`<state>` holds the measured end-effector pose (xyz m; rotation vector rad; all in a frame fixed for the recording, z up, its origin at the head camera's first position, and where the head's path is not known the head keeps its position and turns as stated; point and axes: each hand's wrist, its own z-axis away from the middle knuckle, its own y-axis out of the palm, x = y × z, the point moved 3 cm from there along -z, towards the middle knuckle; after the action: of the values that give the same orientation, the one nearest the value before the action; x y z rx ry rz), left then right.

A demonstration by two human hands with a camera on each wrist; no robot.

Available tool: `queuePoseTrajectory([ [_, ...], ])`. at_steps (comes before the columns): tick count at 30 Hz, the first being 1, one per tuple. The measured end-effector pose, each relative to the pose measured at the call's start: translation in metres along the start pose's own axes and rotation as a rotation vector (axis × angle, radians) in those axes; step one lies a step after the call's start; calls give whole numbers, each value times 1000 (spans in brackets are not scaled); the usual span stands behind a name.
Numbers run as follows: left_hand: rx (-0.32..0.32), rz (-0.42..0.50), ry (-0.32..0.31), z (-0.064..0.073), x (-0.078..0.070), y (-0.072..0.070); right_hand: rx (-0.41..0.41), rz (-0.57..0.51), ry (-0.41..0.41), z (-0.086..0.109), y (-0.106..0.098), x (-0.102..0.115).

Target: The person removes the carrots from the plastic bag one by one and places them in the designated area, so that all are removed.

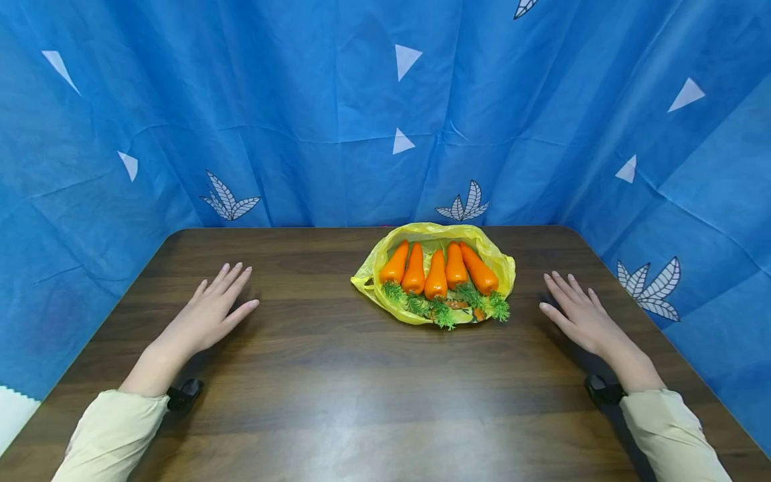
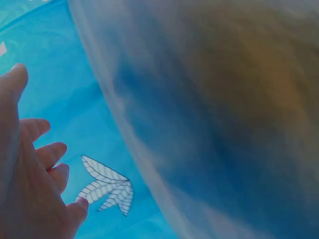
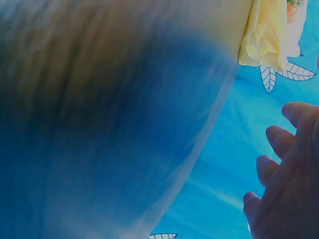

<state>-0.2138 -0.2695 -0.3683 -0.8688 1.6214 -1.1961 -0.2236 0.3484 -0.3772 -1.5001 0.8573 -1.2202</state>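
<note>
A yellow plastic bag (image 1: 431, 231) lies with its mouth spread wide at the back of the table, a little right of the middle. Several glossy orange carrots (image 1: 435, 276) with green leafy tops sit side by side in it, their tips pointing to the back. To the left, well apart from the bag, my left hand (image 1: 205, 316) is held over the table with straight, spread fingers and holds nothing. My right hand (image 1: 583, 317) is likewise empty and straight-fingered, just right of the bag without touching it. Whether either palm touches the wood cannot be told.
Both hands are over a dark wooden table (image 1: 313, 395). A blue curtain (image 1: 289, 87) with white triangles and leaf prints hangs behind it and along both sides. Black bands (image 1: 183, 395) sit on both wrists, below light sleeves (image 1: 114, 428).
</note>
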Motion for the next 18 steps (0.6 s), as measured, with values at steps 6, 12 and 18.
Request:
queuePoseTrajectory([
  [6,1,47,34,-12,-17,-8,1,-11,2,0,-3,-1],
  [12,-3,83,70,-30,-40,-17,-19,-17,-24,-4,-7,2],
  [18,-20,143,94,-47,-65,-24,-47,-35,-52,-11,-12,11],
])
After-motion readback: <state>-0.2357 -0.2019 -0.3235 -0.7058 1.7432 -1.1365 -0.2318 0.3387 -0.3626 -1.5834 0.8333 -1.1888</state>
